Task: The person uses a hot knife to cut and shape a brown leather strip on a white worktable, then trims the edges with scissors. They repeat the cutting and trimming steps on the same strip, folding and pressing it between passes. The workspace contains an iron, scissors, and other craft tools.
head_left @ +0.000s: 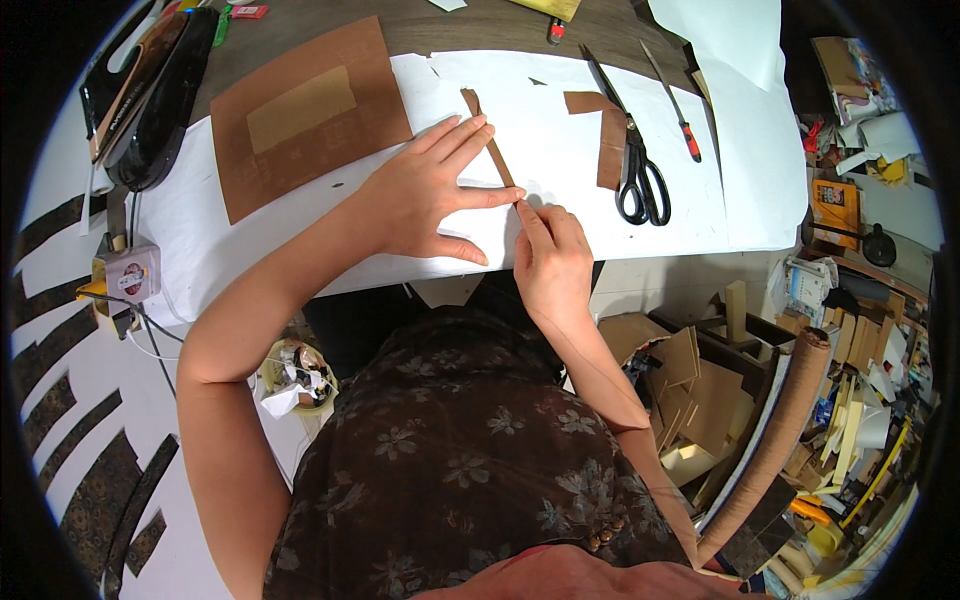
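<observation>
A narrow brown strip [497,160] lies slantwise on white paper [350,255] that covers the table's near side. My left hand [425,190] is spread flat, its fingertips touching the strip along its left edge. At the strip's near end, my right hand [550,250] is closed, thumb and forefinger pinching that end. To the left lies a flat brown sheet [370,80] with a tan rectangle [300,110] on it. Right of my hands are an L-shaped brown offcut [610,150] and black-handled scissors [640,180], partly overlapping.
A red-and-black handled pointed tool [690,140] lies right of the scissors. A black device [165,110] stands at the far left, near a socket box [130,280] with cords. Below the table are a waste bin [320,375], cardboard pieces [700,390] and a brown roll [770,440].
</observation>
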Motion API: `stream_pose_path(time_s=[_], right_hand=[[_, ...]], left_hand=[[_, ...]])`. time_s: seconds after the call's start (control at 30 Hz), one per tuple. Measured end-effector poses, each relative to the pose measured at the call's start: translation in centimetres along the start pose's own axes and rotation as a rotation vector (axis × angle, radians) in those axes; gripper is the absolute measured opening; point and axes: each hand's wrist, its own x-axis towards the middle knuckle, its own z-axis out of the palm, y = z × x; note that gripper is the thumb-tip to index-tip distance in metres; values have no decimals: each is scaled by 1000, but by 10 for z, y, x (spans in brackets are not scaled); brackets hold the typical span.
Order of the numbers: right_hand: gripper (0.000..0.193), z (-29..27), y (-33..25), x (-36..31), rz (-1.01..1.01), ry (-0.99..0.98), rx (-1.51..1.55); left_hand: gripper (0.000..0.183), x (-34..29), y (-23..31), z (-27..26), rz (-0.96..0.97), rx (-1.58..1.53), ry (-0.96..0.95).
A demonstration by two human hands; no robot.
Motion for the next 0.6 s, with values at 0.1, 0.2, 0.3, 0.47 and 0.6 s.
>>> stream_pose_path(time_s=[0.1, 0.2, 0.3, 0.47, 0.6], right_hand=[[32, 0, 0, -3, 63, 28, 18], [31, -1, 2, -4, 17, 19, -5], [41, -1, 4, -5, -67, -19, -38], [38, -2, 4, -6, -83, -65, -83], [35, -1, 4, -5, -98, -48, -104]], left_hand=[[83, -1, 0, 0, 0, 0, 5], [82, -1, 0, 1, 1, -4, 11], [83, -2, 0, 0, 2, -2, 4], [85, -2, 0, 1, 1, 1, 18], [87, -1, -2, 1, -29, 6, -23]])
